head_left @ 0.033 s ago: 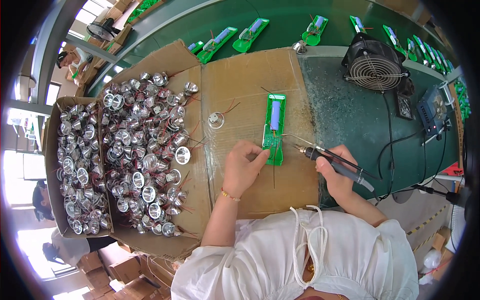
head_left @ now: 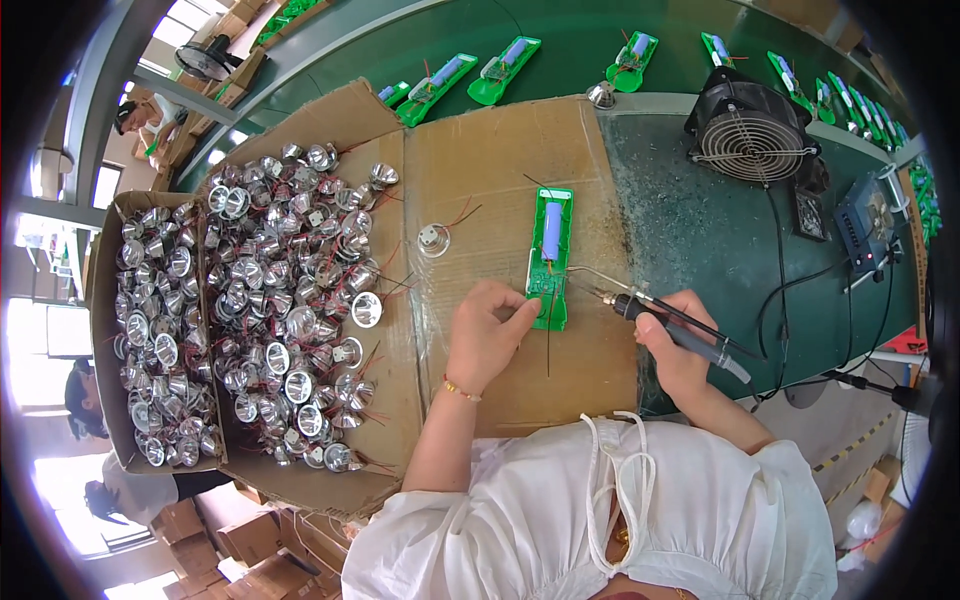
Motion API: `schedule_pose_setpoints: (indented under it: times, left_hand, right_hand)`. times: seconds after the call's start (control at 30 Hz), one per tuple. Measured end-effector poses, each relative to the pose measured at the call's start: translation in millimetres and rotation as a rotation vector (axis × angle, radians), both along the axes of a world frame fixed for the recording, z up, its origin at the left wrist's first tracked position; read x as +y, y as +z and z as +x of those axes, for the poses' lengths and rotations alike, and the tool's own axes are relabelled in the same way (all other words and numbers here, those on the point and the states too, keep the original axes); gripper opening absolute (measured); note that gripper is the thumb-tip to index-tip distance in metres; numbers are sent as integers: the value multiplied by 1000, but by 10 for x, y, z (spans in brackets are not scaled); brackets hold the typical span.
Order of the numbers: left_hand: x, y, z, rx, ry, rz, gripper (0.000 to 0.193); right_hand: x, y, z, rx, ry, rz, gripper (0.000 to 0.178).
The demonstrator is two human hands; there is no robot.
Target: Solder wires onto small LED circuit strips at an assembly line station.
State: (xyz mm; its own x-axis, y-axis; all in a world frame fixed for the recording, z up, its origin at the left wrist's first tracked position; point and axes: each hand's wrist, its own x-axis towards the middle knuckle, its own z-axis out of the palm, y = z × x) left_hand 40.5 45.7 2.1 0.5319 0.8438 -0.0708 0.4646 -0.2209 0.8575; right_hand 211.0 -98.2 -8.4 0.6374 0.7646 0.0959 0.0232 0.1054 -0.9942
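A green plastic housing (head_left: 553, 308) with a blue cylindrical battery cell (head_left: 552, 232) and a green circuit board lies upright on the cardboard in front of me. My left hand (head_left: 490, 325) is at the housing's lower left edge, its thumb and forefinger pinched together. What is between those fingertips is too small to make out. A thin dark wire hangs below the housing. In my right hand (head_left: 675, 345) is a soldering iron (head_left: 680, 335), with a thin bent metal tube fixed alongside. The tube's end is close to the board's right side; whether it touches, I cannot tell.
Cardboard boxes (head_left: 210, 330) full of shiny reflector cups with red wires fill the left. One loose reflector cup (head_left: 433, 240) lies nearer the housing. A black fan (head_left: 750, 135) and a blue soldering station (head_left: 866, 225) stand on the right. Similar housings (head_left: 632, 62) line the far belt.
The soldering iron has shifted very slightly to the right. My left hand and the housing hold the same position.
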Motion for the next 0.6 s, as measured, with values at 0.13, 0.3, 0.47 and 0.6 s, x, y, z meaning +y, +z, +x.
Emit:
schedule_pose_setpoints:
  times: [0.13,0.3,0.47,0.6]
  left_hand:
    - [-19,40,19,-1,-19,92,16]
    - [-118,-58,-52,-31,30,82,16]
    - [-266,275,-83,192,-213,683,16]
    - [-276,220,-85,448,-236,878,10]
  right_hand:
    - [-97,110,23,10,10,-53,14]
    - [-93,-66,-21,75,29,-17,14]
    - [-187,-89,0,4,12,-21,16]
    - [-237,-37,5,22,19,-6,17]
